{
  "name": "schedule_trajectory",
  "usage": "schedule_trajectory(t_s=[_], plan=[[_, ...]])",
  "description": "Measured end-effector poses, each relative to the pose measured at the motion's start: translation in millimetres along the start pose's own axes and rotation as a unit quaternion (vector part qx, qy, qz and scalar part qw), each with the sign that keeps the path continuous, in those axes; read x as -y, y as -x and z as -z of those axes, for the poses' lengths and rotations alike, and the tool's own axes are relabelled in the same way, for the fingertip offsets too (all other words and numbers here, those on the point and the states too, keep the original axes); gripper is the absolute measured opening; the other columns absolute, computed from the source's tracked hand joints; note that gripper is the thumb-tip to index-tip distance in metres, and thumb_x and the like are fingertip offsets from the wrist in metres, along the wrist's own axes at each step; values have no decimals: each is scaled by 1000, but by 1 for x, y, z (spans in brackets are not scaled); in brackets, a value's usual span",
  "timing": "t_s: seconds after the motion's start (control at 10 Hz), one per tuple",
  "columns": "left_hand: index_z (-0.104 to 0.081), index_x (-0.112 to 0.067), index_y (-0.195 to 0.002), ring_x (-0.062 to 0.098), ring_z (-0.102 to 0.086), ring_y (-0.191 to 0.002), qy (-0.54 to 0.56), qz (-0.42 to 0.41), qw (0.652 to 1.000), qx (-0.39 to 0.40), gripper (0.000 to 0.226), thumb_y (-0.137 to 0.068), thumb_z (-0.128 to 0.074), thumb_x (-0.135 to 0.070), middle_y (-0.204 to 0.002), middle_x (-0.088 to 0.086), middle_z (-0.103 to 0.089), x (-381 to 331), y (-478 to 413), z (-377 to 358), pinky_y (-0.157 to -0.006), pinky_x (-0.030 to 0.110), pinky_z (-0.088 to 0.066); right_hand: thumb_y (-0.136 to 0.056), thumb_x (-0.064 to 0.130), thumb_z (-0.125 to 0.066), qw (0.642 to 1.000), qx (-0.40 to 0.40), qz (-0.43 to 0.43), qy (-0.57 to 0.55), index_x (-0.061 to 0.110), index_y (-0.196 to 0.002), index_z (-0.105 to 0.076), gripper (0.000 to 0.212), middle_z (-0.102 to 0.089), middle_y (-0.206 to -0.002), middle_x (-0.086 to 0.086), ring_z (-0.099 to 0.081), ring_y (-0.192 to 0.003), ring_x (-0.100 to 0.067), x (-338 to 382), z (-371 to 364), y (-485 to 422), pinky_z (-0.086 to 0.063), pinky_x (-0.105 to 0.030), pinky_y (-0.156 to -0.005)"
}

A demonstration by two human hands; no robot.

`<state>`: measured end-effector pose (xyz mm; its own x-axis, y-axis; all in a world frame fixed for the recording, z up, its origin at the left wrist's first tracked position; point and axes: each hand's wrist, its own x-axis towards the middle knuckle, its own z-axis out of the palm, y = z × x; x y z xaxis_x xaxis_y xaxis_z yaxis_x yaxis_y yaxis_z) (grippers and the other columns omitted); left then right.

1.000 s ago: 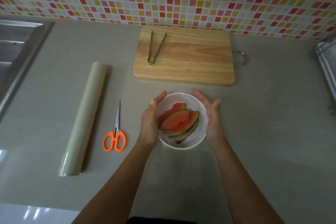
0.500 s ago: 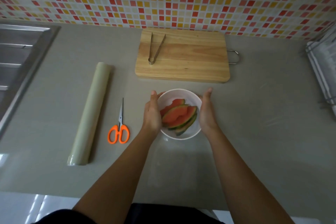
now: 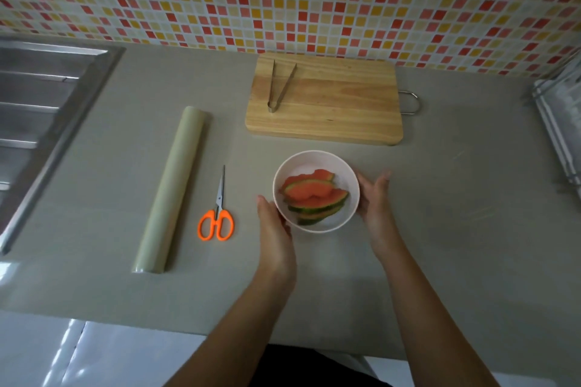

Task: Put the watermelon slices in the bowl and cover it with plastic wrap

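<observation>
A white bowl [image 3: 315, 158] stands on the grey counter just in front of the cutting board, with several watermelon slices [image 3: 309, 195] lying in it. My left hand [image 3: 274, 226] rests against the bowl's near-left wall, thumb up, with its fingers partly hidden under the rim. On the other side, my right hand [image 3: 373, 202] lies flat along the right wall, its fingers stretched out and slightly blurred. A pale roll of plastic wrap [image 3: 171, 190] lies to the left on the counter. I cannot tell whether film covers the bowl.
Orange-handled scissors [image 3: 217, 223] lie between the roll and the bowl. Behind the bowl, metal tongs [image 3: 278, 88] rest on a wooden cutting board [image 3: 333, 110]. A steel sink [image 3: 37, 110] is at the far left and a rack [image 3: 559, 129] at the right edge.
Both hands have slid from the bowl's far sides back toward me along its walls; the left is lowest now. The bowl has stayed put while the view has pulled back.
</observation>
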<state>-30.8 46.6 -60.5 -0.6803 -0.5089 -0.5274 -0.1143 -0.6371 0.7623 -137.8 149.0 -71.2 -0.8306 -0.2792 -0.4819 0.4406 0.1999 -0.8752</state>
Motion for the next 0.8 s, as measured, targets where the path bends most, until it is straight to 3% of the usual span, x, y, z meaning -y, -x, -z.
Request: schedule_trajectory(t_s=[0.1,0.2,0.3,0.4,0.5,0.6,0.7,0.8], plan=[[-55,-18,-95,7,-54,-100,17,-22,1000,12,53,-102,-10,-45,-99,-3,-59,-23,-25,4,-102,27,-33,-60,93,-14,999,-27,0,45,48,-93,-69,78,-69,-109,5,-60,-110,-16,-11,6,-7,-40,-44,-106],[-52,-17,-125,12,-47,-119,-55,-38,997,-24,53,-102,-16,-47,-118,-5,-51,-31,-44,16,-108,31,-29,-73,79,-29,996,-27,19,83,49,-87,-70,53,-70,-106,3,-61,-107,-16,-17,10,-11,-41,-48,-105],[-53,-7,-132,21,-53,-122,-125,-15,990,-59,58,-102,-21,-45,-125,6,-61,-29,-41,18,-110,36,-36,-76,47,-52,996,-25,41,74,31,-95,-72,32,-71,-109,-1,-63,-105,-16,-14,14,-8,-44,-50,-103],[-63,-6,-115,19,-62,-107,-121,-8,992,-24,58,-103,-19,-42,-104,7,-69,-34,-41,13,-102,34,-43,-75,28,-55,998,-13,34,50,29,-87,-74,23,-73,-102,-2,-65,-103,-23,-12,12,-8,-45,-51,-101],[-65,-6,-107,16,-63,-101,-107,-11,994,-12,57,-103,-18,-40,-96,6,-70,-44,-50,9,-99,32,-44,-67,31,-59,998,-18,34,40,27,-86,-75,26,-74,-101,-2,-66,-103,-21,-8,9,-14,-47,-47,-100],[-66,-7,-98,15,-64,-93,-119,-11,993,-4,58,-104,-17,-38,-94,8,-70,-45,-65,10,-93,30,-45,-80,11,-56,998,-4,6,-57,11,-91,-72,20,-72,-102,-10,-66,-97,-17,2,3,-15,-50,-32,-96],[-67,-1,-100,17,-64,-94,-119,22,992,-20,63,-103,-18,-40,-97,15,-69,-38,-72,20,-84,25,-48,-90,-3,-39,994,-9,-52,-97,2,-100,-65,28,-67,-95,-7,-63,-87,-11,1,7,-19,-55,-15,-76],[-69,-5,-103,23,-63,-104,-167,13,983,-75,65,-99,-21,-48,-107,14,-69,-37,-73,27,-96,34,-47,-89,3,-43,991,-62,-54,-103,8,-94,-68,26,-66,-89,-7,-62,-86,-17,-5,12,-21,-55,-25,-83]])
